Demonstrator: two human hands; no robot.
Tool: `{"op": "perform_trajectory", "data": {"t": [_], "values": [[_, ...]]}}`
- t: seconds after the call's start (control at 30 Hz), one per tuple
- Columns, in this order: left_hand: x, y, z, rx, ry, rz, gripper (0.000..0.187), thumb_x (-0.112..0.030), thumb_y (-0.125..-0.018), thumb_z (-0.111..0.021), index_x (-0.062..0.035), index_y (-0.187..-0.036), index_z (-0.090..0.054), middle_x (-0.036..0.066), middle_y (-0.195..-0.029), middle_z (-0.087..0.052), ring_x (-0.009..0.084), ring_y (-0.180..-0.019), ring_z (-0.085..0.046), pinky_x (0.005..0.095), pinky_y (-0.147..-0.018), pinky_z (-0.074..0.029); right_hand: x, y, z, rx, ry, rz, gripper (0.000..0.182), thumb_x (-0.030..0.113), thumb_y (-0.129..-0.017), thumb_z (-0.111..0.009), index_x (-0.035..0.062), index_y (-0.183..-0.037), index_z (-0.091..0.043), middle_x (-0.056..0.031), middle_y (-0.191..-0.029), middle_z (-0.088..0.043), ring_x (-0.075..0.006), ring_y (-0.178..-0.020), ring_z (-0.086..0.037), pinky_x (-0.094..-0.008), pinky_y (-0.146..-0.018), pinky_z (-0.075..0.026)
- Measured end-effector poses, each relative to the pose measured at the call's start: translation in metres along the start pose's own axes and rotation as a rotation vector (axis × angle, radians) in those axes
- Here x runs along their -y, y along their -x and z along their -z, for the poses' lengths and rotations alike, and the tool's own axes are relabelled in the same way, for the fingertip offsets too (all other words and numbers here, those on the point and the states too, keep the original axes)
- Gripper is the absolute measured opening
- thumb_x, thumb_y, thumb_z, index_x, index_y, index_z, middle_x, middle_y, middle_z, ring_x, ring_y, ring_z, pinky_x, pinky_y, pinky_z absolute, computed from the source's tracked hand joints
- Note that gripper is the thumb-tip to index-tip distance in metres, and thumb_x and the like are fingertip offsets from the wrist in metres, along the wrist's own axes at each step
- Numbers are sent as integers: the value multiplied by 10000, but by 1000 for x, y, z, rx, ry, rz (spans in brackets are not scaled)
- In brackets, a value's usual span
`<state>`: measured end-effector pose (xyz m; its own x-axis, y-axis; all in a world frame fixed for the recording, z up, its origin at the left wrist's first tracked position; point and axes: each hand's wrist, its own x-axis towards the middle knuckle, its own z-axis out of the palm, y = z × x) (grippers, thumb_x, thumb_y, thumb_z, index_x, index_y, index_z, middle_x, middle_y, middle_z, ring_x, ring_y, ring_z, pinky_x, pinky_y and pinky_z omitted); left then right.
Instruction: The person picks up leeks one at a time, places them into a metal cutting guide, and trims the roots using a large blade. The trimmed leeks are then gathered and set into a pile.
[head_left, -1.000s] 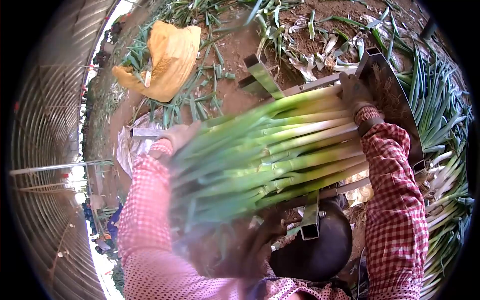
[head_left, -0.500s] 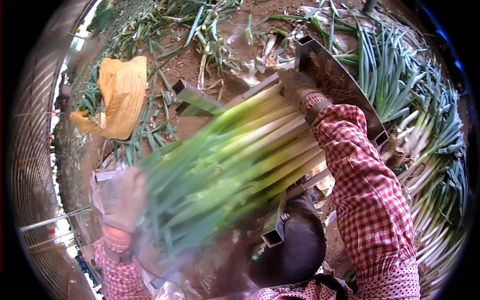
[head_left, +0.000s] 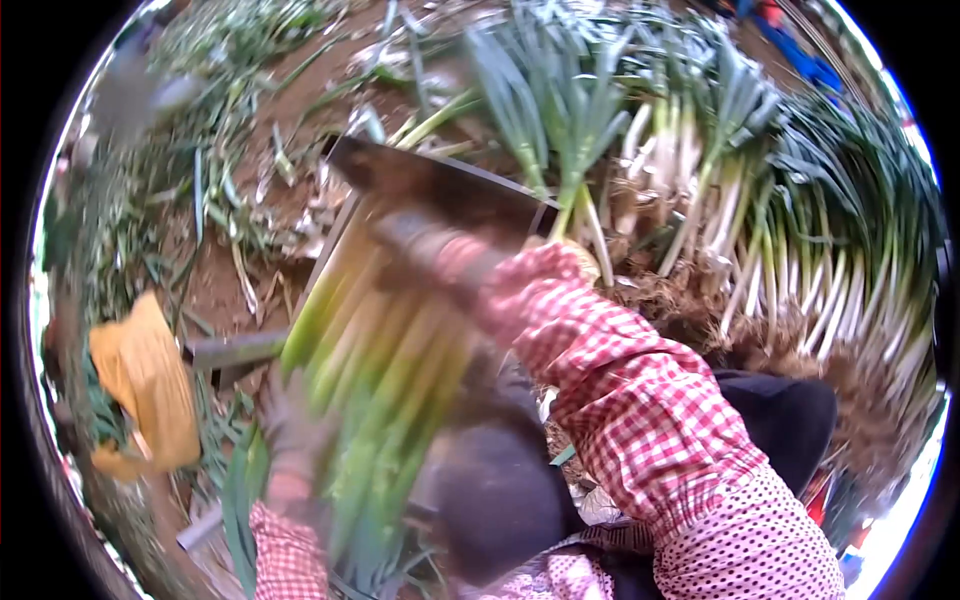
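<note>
Several long green onions lie side by side in a metal frame, white ends up by its end plate, green leaves toward my body. My gloved right hand is at the white ends near the plate, blurred, its fingers not clear. My gloved left hand rests at the left edge of the bundle beside the green part, fingers apart. Both arms wear red checked sleeves.
Piles of onions with roots lie on the right. A yellow cloth or bag sits at the left. Cut leaves litter the soil. A metal bar juts out left of the bundle, and my dark knee is below.
The view has turned toward the right-hand piles. My left hand has moved from the leaf tips up to the bundle's left side. My right hand remains by the end plate.
</note>
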<state>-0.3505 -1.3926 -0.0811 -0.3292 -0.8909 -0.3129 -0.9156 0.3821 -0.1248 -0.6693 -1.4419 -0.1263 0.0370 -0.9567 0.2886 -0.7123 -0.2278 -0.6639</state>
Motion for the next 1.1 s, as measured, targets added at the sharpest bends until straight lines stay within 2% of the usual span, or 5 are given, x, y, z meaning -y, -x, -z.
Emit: {"op": "perform_trajectory", "data": {"t": [0.17, 0.43, 0.6, 0.9, 1.1], "values": [[5, 7, -15, -74, 0, -39, 1017, -823, -782, -391, -25, -1411, -446, 190, -1560, -226, 409, -1395, -246, 497, -1158, -163, 0, 98, 77, -144, -316, 113, 159, 176, -815, -721, 76, -911, -644, -100, -774, -606, -251, -726, -615, -366, -643, -517], [-14, 2, -9, 1, -112, 22, 1075, -853, -778, -315, 9, -1409, -436, 210, -1570, -178, 430, -1397, -232, 505, -1143, -194, -164, 190, 11, -268, 76, -1130, 435, 473, -840, -680, 45, -907, -640, -95, -842, -656, -212, -719, -615, -342, -670, -498], [-38, -1, 3, 10, -57, 98, 700, -201, -727, -646, 19, -1369, -475, 168, -1540, -234, 370, -1410, -227, 417, -1176, -203, -197, 130, 19, 240, 4, -1429, 465, 473, -771, -727, 37, -913, -649, -59, -735, -610, -193, -613, -555, -331, -574, -469], [-47, 3, 32, 233, -97, 154, 745, -309, -780, -624, -61, -1445, -400, 141, -1593, -153, 337, -1421, -256, 405, -1159, -237, -176, 246, 136, 121, -1999, -1014, 574, 151, -799, -643, -53, -1278, -403, -192, -1096, -593, -342, -1017, -608, -482, -957, -476], [-99, -1, 130, 104, 875, 12, 371, -355, -923, -629, -2, -1033, -663, 63, -938, -689, 172, -823, -661, 281, -727, -529, -140, 300, 164, 169, -1411, -1058, 472, 89, -798, -729, -42, -1192, -505, -155, -1027, -641, -242, -858, -661, -376, -755, -577]]}}
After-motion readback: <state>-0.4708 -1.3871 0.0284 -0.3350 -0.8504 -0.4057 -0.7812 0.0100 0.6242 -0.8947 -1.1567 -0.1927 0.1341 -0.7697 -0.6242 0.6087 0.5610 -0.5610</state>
